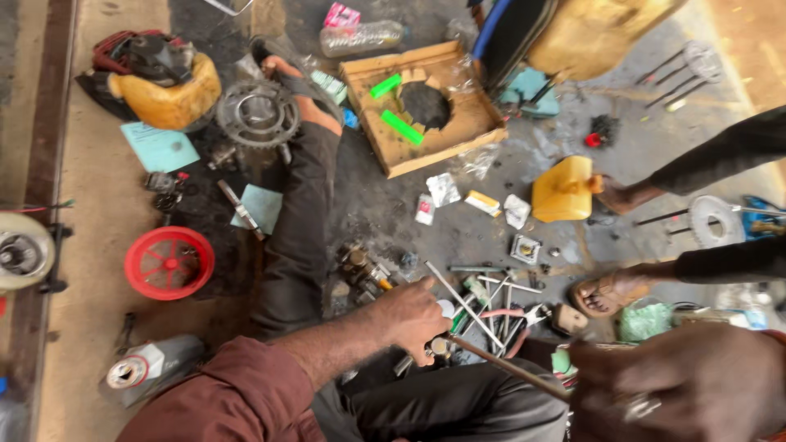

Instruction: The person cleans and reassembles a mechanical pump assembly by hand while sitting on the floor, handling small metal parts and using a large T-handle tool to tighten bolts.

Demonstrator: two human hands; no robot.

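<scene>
My left hand (416, 315), on a maroon-sleeved arm, reaches down into a pile of loose tools and metal rods (483, 307) on the ground. Its fingers are curled around a small metal part (439, 347) at the near end of a thin rod (508, 368). My right hand (688, 385), blurred and wearing a ring, sits at the bottom right and grips the other end of that rod. The rod runs diagonally between my two hands, above my dark-trousered lap.
My leg (303, 205) stretches toward a sprocket (258, 113). A wooden box with a round hole (385, 143) lies beyond. Another person's hand (618, 196) holds a small yellow jerrycan (563, 190); their sandalled foot (607, 295) is near the tools. A red wheel (169, 262) lies left.
</scene>
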